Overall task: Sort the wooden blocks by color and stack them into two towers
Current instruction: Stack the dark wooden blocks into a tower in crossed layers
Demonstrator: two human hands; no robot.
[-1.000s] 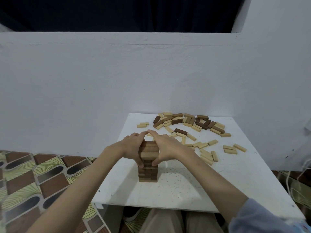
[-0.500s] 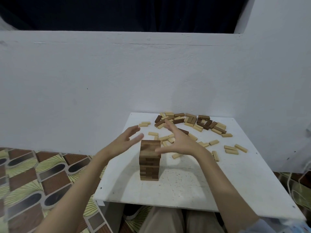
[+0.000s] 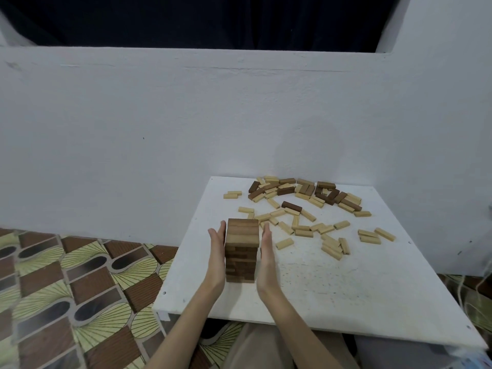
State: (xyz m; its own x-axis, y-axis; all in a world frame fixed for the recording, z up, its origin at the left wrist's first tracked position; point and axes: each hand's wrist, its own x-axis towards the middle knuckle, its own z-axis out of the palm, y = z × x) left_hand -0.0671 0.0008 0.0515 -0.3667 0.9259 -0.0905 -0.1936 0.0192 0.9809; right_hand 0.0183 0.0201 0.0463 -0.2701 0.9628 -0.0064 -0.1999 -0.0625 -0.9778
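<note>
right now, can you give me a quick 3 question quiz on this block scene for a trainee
1. True or false: the left hand and right hand lie flat against opposite sides of the dark tower, fingers straight.
2. Multiple choice: the loose blocks lie A) on the floor B) on the white table, behind and to the right of the tower C) on top of the tower.
3. How many towers stand on the table?

Key: 1 true; 2 B; 3 one, the dark one. No light tower stands yet.
</note>
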